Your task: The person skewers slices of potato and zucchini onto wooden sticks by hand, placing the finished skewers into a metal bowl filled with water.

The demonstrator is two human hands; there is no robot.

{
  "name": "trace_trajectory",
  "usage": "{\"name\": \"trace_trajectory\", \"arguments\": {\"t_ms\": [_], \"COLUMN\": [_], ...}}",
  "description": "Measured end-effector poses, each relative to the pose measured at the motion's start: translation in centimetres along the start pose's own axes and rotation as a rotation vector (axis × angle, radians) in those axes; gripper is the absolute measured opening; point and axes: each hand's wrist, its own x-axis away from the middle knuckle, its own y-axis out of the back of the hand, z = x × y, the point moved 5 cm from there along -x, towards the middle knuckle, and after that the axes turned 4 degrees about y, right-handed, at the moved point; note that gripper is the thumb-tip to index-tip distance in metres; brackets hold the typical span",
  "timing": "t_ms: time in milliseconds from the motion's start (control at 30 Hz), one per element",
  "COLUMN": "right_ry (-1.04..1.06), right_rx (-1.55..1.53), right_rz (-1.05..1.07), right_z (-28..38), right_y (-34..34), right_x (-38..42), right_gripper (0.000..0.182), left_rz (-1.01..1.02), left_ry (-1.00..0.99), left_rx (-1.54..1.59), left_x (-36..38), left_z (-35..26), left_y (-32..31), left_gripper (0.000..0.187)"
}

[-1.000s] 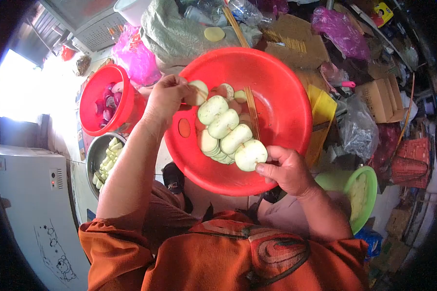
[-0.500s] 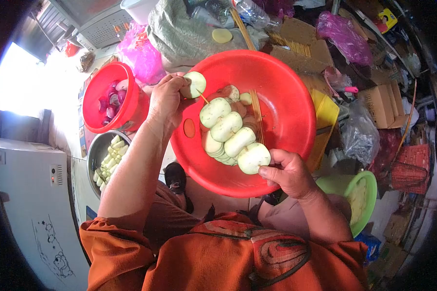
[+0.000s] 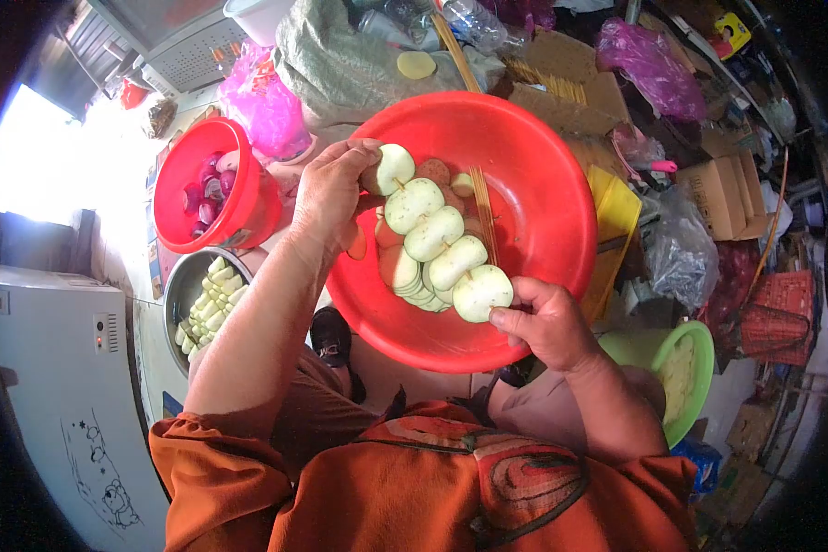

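Note:
Several pale green round slices sit on one thin stick, a skewer (image 3: 446,244), held slantwise above the large red basin (image 3: 547,193). My left hand (image 3: 336,184) grips the end slice (image 3: 395,169) at the upper left of the row. At the lower right end, my right hand (image 3: 547,317) pinches the skewer beside the last slice (image 3: 483,293). Below, in the basin, lie stacked pale slices (image 3: 419,288), brownish slices and a bundle of thin sticks (image 3: 484,216).
At the left stand a red bucket (image 3: 177,189) with purple pieces, a metal bowl (image 3: 172,304) of cut pale pieces and a white appliance (image 3: 55,368). A green basin (image 3: 704,368) is at the right. Bags and cardboard boxes (image 3: 727,198) lie behind.
My left hand has moved right and slightly down, bringing the end slice close to the others on the skewer. The row has shifted slightly, while my right hand keeps its hold.

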Motion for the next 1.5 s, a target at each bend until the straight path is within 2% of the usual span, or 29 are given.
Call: {"name": "trace_trajectory", "arguments": {"t_ms": [200,367,567,900,967,1000,1067,1167,1200,1367,1500], "right_ry": [-0.016,-0.027,-0.019,0.011,-0.003,-0.016,0.015,0.054,0.061,-0.026,-0.045], "right_rx": [0.002,0.021,0.013,-0.015,-0.008,-0.001,-0.011,-0.028,-0.036,-0.033,0.135], "right_rz": [-0.001,-0.027,-0.044,-0.052,-0.062,-0.069,-0.098,-0.155,-0.185,-0.251,-0.314], "right_z": [-0.3,-0.6,-0.9,-0.4,-0.2,-0.2,-0.5,-0.6,-0.5,-0.4,0.0], "right_y": [-0.3,-0.2,0.0,0.1,0.2,0.3,0.6,1.6,2.1,4.0,5.1], "right_x": [0.1,0.1,0.0,-0.2,-0.1,-0.1,-0.3,-0.7,-0.9,-1.8,-3.0], "right_gripper": [0.019,0.02,0.019,0.018,0.018,0.019,0.019,0.018,0.017,0.016,0.016], "left_rz": [0.053,0.07,0.09,0.123,0.123,0.128,0.112,0.12,0.111,0.096,0.119], "left_ry": [0.03,0.162,0.245,0.222,0.172,0.172,0.267,0.29,0.26,0.255,0.228], "left_rx": [0.074,-0.052,-0.139,-0.053,0.028,0.029,-0.025,-0.041,-0.075,-0.065,-0.047], "left_x": [-0.6,0.1,0.9,1.1,1.7,1.8,2.0,2.1,2.1,1.8,1.8], "left_z": [0.9,1.9,2.0,2.2,2.1,2.2,2.8,3.4,3.5,3.5,3.3], "left_y": [0.5,-0.1,-0.8,-1.7,-2.4,-2.5,-2.4,-2.7,-2.7,-2.2,-2.4], "left_gripper": [0.016,0.024,0.024,0.024,0.041,0.041,0.053,0.057,0.048,0.045,0.041]}}
